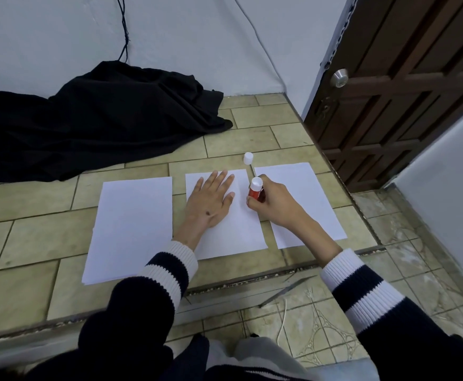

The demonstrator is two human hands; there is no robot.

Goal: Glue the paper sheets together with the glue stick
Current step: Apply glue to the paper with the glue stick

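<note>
Three white paper sheets lie side by side on a tiled ledge: a left stack, a middle sheet and a right sheet. My left hand rests flat, fingers spread, on the middle sheet. My right hand grips a red glue stick with a white end pointing up, held at the middle sheet's right edge. The white cap stands on the tiles just beyond the sheets.
A heap of black cloth covers the ledge's back left. A dark wooden door stands at the right. The ledge's front edge drops to a lower tiled floor, where a white cord lies.
</note>
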